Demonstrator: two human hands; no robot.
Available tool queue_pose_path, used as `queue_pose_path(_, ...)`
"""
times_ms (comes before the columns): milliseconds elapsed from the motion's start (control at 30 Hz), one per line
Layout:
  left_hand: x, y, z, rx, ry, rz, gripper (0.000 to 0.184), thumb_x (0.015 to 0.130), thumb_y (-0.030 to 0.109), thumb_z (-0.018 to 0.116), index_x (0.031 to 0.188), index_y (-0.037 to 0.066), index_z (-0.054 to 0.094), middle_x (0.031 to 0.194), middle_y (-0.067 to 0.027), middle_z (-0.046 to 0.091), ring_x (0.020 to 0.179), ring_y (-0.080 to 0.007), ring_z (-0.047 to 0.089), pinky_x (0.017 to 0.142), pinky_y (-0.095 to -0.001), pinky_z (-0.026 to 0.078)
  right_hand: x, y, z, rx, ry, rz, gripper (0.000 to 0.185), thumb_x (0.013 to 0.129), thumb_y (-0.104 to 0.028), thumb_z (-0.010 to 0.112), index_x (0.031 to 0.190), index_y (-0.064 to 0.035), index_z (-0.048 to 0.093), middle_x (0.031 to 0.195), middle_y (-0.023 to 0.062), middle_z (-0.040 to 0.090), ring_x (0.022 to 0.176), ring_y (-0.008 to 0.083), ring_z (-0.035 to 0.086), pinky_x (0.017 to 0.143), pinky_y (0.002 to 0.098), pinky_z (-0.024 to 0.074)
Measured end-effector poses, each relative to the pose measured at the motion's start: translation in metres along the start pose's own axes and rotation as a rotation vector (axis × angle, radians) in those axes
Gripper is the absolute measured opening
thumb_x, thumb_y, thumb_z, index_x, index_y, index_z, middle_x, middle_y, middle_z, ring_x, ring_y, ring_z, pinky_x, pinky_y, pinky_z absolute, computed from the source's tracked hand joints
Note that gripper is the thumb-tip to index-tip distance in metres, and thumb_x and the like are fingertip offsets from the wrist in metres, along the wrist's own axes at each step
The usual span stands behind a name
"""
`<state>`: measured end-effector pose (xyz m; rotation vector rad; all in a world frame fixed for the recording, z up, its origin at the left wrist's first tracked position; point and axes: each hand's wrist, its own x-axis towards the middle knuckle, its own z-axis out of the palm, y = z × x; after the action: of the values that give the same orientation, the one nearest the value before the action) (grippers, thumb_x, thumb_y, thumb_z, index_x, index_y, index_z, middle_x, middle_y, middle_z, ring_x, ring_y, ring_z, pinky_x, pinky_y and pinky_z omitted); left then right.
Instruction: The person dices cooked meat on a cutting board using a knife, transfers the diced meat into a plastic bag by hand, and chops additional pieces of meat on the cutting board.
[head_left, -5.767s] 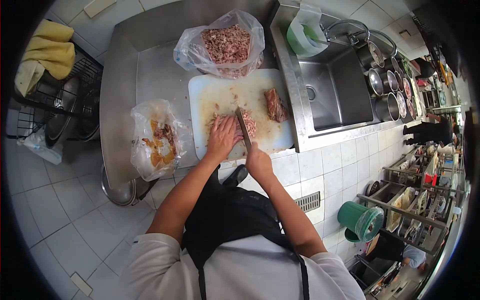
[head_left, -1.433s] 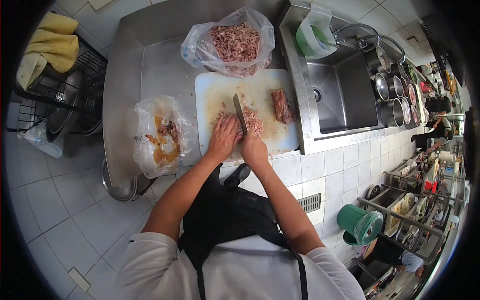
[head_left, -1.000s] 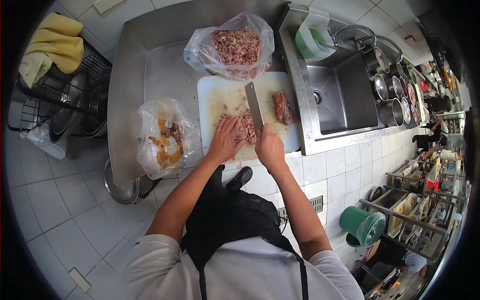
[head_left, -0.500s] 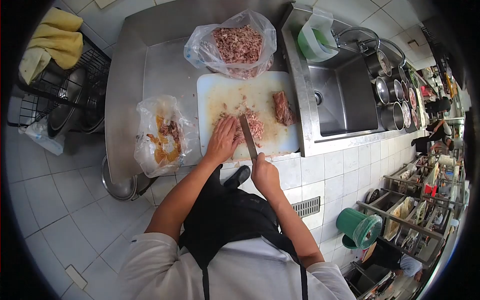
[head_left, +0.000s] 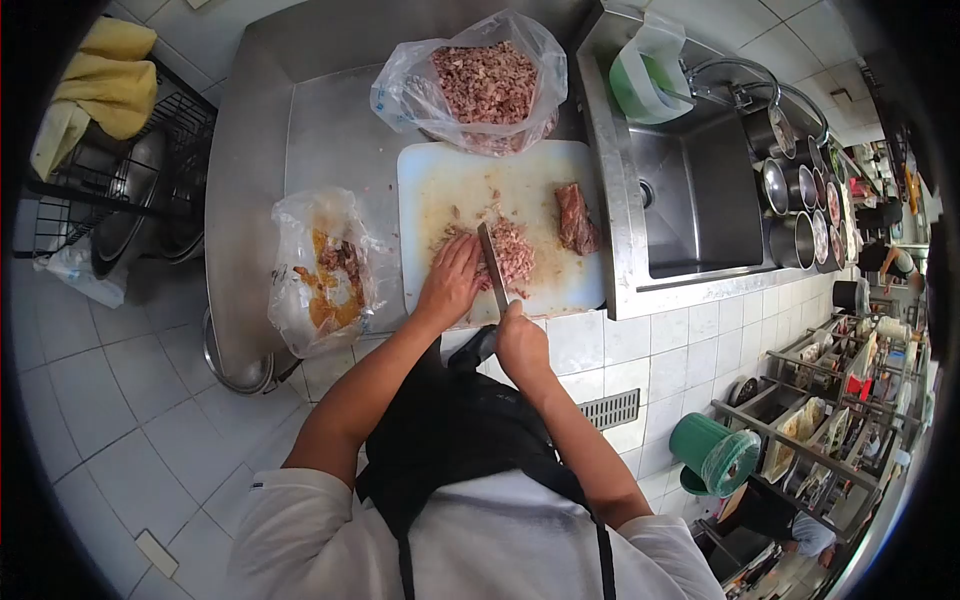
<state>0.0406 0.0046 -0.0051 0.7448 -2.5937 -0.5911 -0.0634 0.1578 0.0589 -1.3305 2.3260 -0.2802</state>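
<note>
My right hand (head_left: 522,345) is closed round the handle of a kitchen knife (head_left: 494,268), whose blade points away from me over the white cutting board (head_left: 430,180). Finely chopped meat (head_left: 514,255) lies in a heap beside the blade, mostly to its right. My left hand (head_left: 452,280) rests with fingers stretched out on the board and the meat's left side, close to the blade; its thumb is hidden. An uncut strip of meat (head_left: 576,218) lies on the board's right side. Behind the board sits a clear plastic bag (head_left: 400,95) full of chopped meat (head_left: 485,85).
Left of the board lies an open plastic bag (head_left: 295,225) with brownish residue and meat scraps. A steel sink (head_left: 705,200) is at the right, with a green container (head_left: 635,85) behind and metal pots (head_left: 792,240) alongside. A green bin (head_left: 695,440) stands on the floor.
The knife and my right hand have shifted slightly left, the blade nearer my left fingers. The view has moved a little; the board and bags appear to stay in place.
</note>
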Motion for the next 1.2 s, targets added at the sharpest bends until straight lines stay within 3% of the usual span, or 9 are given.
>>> queue_pose_path(100, 0.001, -0.004, 0.0, 0.013, 0.02, 0.007, 0.062, 0.091, 0.019, 0.072, 0.144, -0.008, 0.052, 0.149, -0.0234, 0.052, 0.144, -0.039, 0.046, 0.125, -0.0521, 0.032, 0.027, -0.011, 0.003, -0.006, -0.031, 0.045, 0.013, 0.095, -0.008, 0.055, 0.1, 0.0032, 0.051, 0.074, 0.0258, 0.071, 0.069, 0.0441, 0.073, 0.065, 0.0531, 0.06)
queue_pose_path(300, -0.002, -0.006, 0.003, 0.07, 0.056, 0.035, 0.061, 0.091, 0.018, 0.071, 0.143, -0.008, 0.053, 0.148, -0.0224, 0.054, 0.143, -0.038, 0.047, 0.126, -0.0507, 0.031, 0.08, -0.011, 0.021, 0.083, 0.149, -0.076, 0.02, 0.097, -0.011, 0.055, 0.109, 0.004, 0.049, 0.073, 0.0289, 0.069, 0.068, 0.0478, 0.071, 0.06, 0.0566, 0.0574)
queue_pose_path(400, -0.002, 0.001, -0.001, 0.043, 0.04, 0.012, 0.061, 0.093, 0.019, 0.07, 0.144, -0.007, 0.053, 0.149, -0.0221, 0.053, 0.144, -0.0378, 0.046, 0.126, -0.0498, 0.031, 0.051, -0.001, 0.021, 0.072, 0.137, -0.045, 0.019, 0.094, -0.008, 0.055, 0.108, 0.0048, 0.052, 0.076, 0.0287, 0.071, 0.075, 0.0469, 0.073, 0.07, 0.056, 0.0591)
queue_pose_path(467, -0.003, 0.001, 0.003, 0.037, 0.049, 0.004, 0.061, 0.094, 0.021, 0.07, 0.145, -0.007, 0.052, 0.15, -0.0218, 0.053, 0.144, -0.0375, 0.046, 0.127, -0.0493, 0.03, 0.015, 0.01, 0.011, 0.054, 0.043, -0.026, 0.017, 0.094, -0.008, 0.056, 0.105, 0.0045, 0.052, 0.073, 0.0275, 0.07, 0.07, 0.0472, 0.072, 0.066, 0.0551, 0.0593)
queue_pose_path(567, -0.005, 0.001, 0.002, 0.069, 0.047, 0.013, 0.064, 0.094, 0.025, 0.071, 0.146, -0.007, 0.051, 0.151, -0.0217, 0.051, 0.145, -0.037, 0.045, 0.127, -0.0493, 0.03, -0.021, 0.027, 0.009, 0.03, -0.028, -0.025, 0.023, 0.094, -0.009, 0.056, 0.109, 0.0079, 0.052, 0.07, 0.0271, 0.069, 0.066, 0.0465, 0.072, 0.061, 0.0549, 0.0588)
queue_pose_path(667, -0.004, -0.001, 0.003, 0.102, 0.012, 0.018, 0.071, 0.094, 0.031, 0.073, 0.148, -0.007, 0.049, 0.153, -0.022, 0.049, 0.147, -0.0367, 0.043, 0.128, -0.0492, 0.029, -0.02, 0.034, 0.009, 0.019, 0.026, -0.049, 0.02, 0.102, -0.017, 0.058, 0.097, 0.0014, 0.05, 0.069, 0.0276, 0.068, 0.063, 0.0467, 0.07, 0.057, 0.0562, 0.0557)
queue_pose_path(800, -0.005, 0.006, -0.011, 0.022, 0.007, 0.025, 0.085, 0.088, 0.036, 0.079, 0.152, -0.006, 0.045, 0.158, -0.0237, 0.043, 0.15, -0.0392, 0.039, 0.128, -0.0527, 0.026, 0.002, 0.032, 0.004, 0.023, 0.125, -0.123, 0.009, 0.095, -0.008, 0.055, 0.096, 0.0003, 0.052, 0.069, 0.0262, 0.069, 0.065, 0.0438, 0.072, 0.059, 0.0538, 0.058)
queue_pose_path(967, -0.012, 0.019, -0.035, 0.041, -0.086, 0.021, 0.105, 0.078, 0.049, 0.085, 0.156, -0.005, 0.04, 0.164, -0.0236, 0.036, 0.156, -0.0384, 0.03, 0.128, -0.0567, 0.021, 0.014, 0.023, 0.0, 0.028, 0.16, -0.121, 0.011, 0.095, -0.008, 0.056, 0.097, 0.0011, 0.051, 0.069, 0.0263, 0.069, 0.065, 0.0436, 0.072, 0.059, 0.0539, 0.0575)
queue_pose_path(1200, -0.005, -0.013, -0.016, 0.223, -0.013, 0.072, 0.099, 0.077, 0.052, 0.085, 0.151, -0.003, 0.048, 0.163, -0.0219, 0.038, 0.155, -0.038, 0.03, 0.129, -0.0566, 0.02, -0.011, 0.014, -0.003, 0.122, 0.16, -0.07, 0.021, 0.103, -0.017, 0.058, 0.095, 0.0008, 0.051, 0.066, 0.0283, 0.066, 0.063, 0.0478, 0.069, 0.056, 0.0565, 0.0551)
